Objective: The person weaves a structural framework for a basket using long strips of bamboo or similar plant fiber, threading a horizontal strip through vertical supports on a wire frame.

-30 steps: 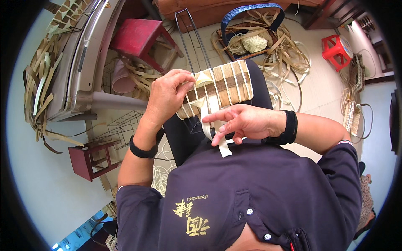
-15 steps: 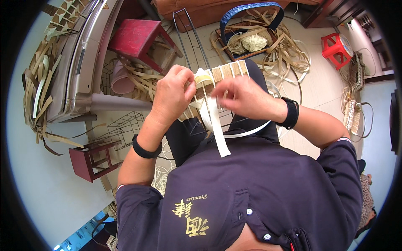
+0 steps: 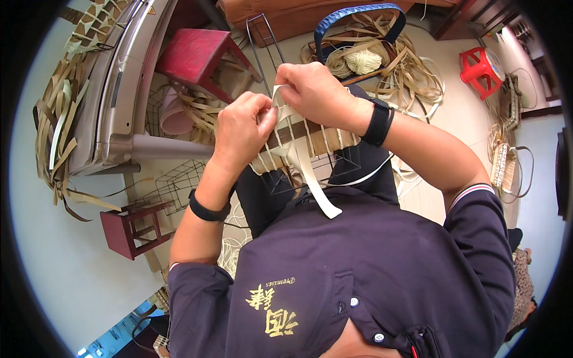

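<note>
On my lap sits a partly woven piece [image 3: 325,142] of flat tan and brown strips crossed by thin white cords, on a black wire frame [image 3: 352,162]. My right hand [image 3: 319,98] is closed, pinching a flat white strip [image 3: 313,185] above the far edge of the weave. Its wide loose tail hangs over the near side toward my shirt. At the weave's left end, my left hand [image 3: 243,130] is closed with thumb and forefinger pinched on the same strip beside the cords. My fingertips partly hide the grip.
A red stool [image 3: 194,56] stands ahead left, with a small dark red stool [image 3: 122,235] nearer. Ahead lie a heap of tan strips [image 3: 412,74], a ball of cream cord [image 3: 364,61] and a blue-wrapped handle [image 3: 358,9]. A red plastic stool [image 3: 477,71] stands far right.
My right hand has moved up and left from over the weave, pulling part of the white strip upward. The strip's hanging tail has shifted slightly right. My left hand has stayed nearly in place.
</note>
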Demonstrator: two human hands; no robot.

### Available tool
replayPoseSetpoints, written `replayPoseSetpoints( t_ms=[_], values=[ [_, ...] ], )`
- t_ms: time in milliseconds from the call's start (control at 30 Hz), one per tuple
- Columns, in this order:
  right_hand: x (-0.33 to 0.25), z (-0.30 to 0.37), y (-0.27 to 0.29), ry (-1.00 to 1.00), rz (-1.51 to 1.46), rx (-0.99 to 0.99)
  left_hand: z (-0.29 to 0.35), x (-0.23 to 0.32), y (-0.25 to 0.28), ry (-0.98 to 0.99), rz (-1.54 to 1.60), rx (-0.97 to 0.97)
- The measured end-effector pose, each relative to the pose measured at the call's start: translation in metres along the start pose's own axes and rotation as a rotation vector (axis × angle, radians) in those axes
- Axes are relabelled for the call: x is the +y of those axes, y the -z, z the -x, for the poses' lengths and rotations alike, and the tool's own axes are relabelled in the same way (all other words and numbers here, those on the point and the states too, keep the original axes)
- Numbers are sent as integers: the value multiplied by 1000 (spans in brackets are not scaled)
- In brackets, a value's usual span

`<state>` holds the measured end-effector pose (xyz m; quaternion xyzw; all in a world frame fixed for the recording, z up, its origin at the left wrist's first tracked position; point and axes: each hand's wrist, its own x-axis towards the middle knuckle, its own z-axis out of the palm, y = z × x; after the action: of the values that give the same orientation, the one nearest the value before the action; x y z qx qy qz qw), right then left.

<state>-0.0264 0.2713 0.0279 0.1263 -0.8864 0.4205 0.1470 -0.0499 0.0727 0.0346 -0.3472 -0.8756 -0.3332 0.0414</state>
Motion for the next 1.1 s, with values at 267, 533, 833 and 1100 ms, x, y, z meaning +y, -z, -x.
replayPoseSetpoints(
  t_ms=[267, 533, 833, 1100],
  values=[
    [-7, -11, 17, -369, -391, -465, -34, 1, 9, -321, -13, 443],
    [-8, -12, 15, -667, -830, -232, -17, -20, 6, 309, 336, -148],
    [4, -4, 19, -514, -1049, -281, -27, -20, 16, 164, 207, -195],
    [-6, -6, 32, -379, -959, -661, -45, 1, 20, -86, 454, 412]
  ],
)
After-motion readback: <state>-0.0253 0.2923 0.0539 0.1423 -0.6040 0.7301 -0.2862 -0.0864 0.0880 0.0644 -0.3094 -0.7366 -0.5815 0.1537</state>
